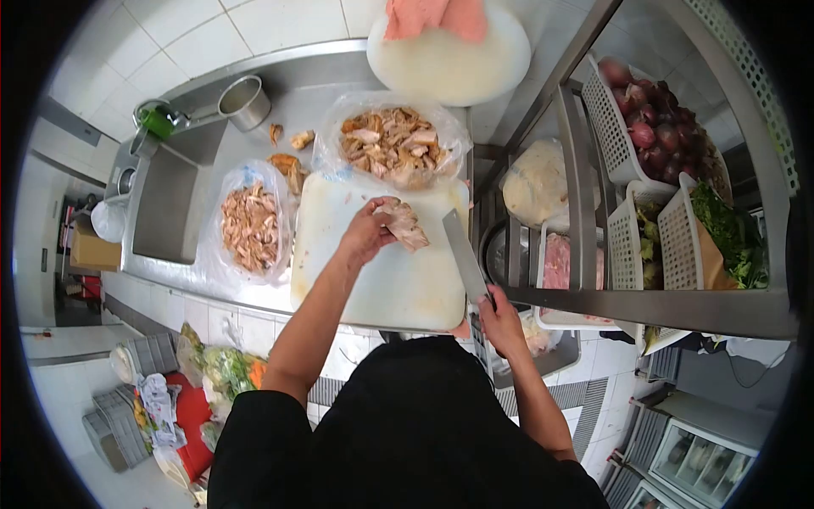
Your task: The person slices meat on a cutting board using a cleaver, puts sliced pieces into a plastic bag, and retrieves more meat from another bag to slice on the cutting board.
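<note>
My left hand (366, 233) grips a piece of cooked meat (404, 226) above the white cutting board (373, 293). In my right hand (500, 321) is the dark handle of a knife with a wide blade (463, 250), which lies over the board's right edge. Behind the board sits a clear plastic bag (335, 136) spread open, full of chopped brown meat (390, 144). To the left, another plastic bag (284, 220) holds paler meat strips (249, 227). A larger browned piece (290, 172) rests between the two bags.
A steel sink (174, 208) and a metal pot (244, 102) are at the left. Behind stands a round white board (449, 64) with a pink cloth (437, 19). On the right, a metal rack (585, 187) holds baskets of red onions (657, 127) and leafy greens (725, 229).
</note>
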Demonstrator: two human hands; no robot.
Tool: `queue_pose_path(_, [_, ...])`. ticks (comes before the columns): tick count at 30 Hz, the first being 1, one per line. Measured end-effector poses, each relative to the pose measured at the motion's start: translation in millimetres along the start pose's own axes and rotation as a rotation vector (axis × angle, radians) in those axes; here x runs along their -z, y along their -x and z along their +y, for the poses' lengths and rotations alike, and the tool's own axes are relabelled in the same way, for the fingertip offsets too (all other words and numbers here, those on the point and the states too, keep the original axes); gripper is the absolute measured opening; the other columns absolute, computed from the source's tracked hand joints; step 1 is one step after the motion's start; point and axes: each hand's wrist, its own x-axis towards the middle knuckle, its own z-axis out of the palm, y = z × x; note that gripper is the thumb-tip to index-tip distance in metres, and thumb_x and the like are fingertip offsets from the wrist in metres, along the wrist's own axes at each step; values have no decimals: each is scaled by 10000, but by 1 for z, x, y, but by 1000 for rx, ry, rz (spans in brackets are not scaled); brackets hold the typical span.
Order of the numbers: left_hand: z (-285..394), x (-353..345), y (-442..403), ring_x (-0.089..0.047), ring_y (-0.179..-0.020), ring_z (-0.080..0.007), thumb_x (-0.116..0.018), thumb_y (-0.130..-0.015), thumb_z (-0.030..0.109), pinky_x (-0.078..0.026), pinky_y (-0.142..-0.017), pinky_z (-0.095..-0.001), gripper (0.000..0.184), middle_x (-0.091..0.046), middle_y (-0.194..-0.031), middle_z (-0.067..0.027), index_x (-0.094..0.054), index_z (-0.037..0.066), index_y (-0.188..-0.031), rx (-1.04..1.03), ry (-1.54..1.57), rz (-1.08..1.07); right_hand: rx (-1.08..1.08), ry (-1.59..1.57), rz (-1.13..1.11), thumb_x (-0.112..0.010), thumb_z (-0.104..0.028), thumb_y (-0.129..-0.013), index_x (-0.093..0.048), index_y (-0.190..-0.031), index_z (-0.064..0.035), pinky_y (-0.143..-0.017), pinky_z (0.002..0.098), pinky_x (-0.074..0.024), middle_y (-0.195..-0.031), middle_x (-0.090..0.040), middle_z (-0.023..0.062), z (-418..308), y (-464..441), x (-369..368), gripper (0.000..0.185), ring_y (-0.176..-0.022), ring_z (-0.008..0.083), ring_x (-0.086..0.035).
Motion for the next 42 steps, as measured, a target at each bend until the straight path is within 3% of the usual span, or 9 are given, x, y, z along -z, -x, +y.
queue_pose_path(3, [-49,3,22,-675,-1130,-333,-605,-900,46,-570,-969,-473,513,-649,-1293,-153,-515,144,-1396,16,87,78,95,111,35,-605,-321,-1023,-537,-1396,-21,-559,323,-503,-756,-655,76,-12,3,-2,483,-571,133,-604])
queue_pose_path(4, [-49,-1,37,-639,-1176,-362,-639,-867,67,-545,-991,-500,551,-640,-1318,-161,-532,134,-1404,-219,-627,216,70,138,20,-608,-349,-1010,-551,-1377,-34,-657,404,-544,-834,-709,152,-24,5,0,487,-676,266,-701])
queue_pose_path(5, [-52,-3,49,-604,-1223,-391,-672,-835,89,-519,-1013,-526,591,-632,-1343,-169,-549,123,-1412,-447,-1347,335,59,146,6,-608,-349,-1010,-551,-1377,-34,-657,404,-544,-834,-709,152,-29,4,0,487,-676,266,-701])
queue_pose_path(8, [-54,16,56,-546,-1257,-442,-695,-804,122,-467,-1057,-521,582,-625,-1339,-148,-600,111,-1378,-639,-1575,95,108,251,-67,-547,-383,-1017,-542,-1375,-74,-902,556,-495,-1058,-708,289,-47,5,-1,474,-1053,517,-642])
queue_pose_path(17, [-92,6,81,-582,-1112,-384,-788,-781,188,-497,-981,-466,432,-638,-1230,-166,-687,34,-1172,-676,-1513,126,176,528,-26,-535,-296,-998,-573,-1160,-25,-823,582,-502,-937,-715,266,-54,-3,-8,318,-915,491,-670])
queue_pose_path(34, [-129,16,105,-568,-1139,-347,-755,-846,168,-489,-1004,-430,404,-634,-1247,-131,-689,64,-1231,-849,-1298,263,426,342,146,-555,-230,-985,-621,-1124,-49,-725,550,-533,-806,-707,218,-101,-12,-8,237,-787,452,-689])
queue_pose_path(36, [-129,16,105,-567,-1142,-347,-752,-846,164,-489,-1005,-432,404,-635,-1252,-130,-688,64,-1231,-851,-1306,265,379,752,-85,-563,-224,-978,-627,-1137,-50,-727,551,-532,-800,-702,224,-85,-28,-14,244,-776,458,-685])
queue_pose_path(40, [-129,17,104,-565,-1145,-343,-738,-849,153,-481,-1014,-435,401,-634,-1262,-127,-686,69,-1238,-846,-1308,261,435,707,-65,-564,-222,-969,-621,-1102,-41,-738,564,-528,-791,-695,240,-107,-24,-4,232,-775,468,-683])
queue_pose_path(42, [-131,15,104,-564,-1145,-341,-733,-850,150,-476,-1019,-435,402,-636,-1262,-126,-685,72,-1242,-845,-1301,263,450,382,74,-562,-249,-976,-592,-1076,-43,-725,573,-513,-845,-704,246,-126,-12,-2,231,-814,472,-682])
